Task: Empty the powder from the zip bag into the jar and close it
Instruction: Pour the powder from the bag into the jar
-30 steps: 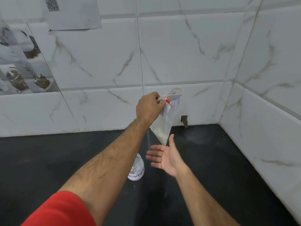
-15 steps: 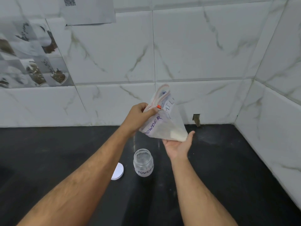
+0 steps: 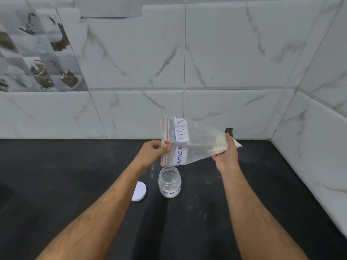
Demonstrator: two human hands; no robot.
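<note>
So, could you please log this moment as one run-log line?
left hand: pinches zip bag seal | right hand: grips powder corner | jar: open, below | lid: on counter

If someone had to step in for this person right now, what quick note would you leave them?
Left hand pinches the zip edge of the clear plastic zip bag labelled MILK POWDER; right hand grips its bottom corner, where the white powder sits. The bag lies sideways above the open clear glass jar. The round white lid lies on the black counter, left of the jar. Whether the zip is open is unclear. Left: pour, then close the jar.
</note>
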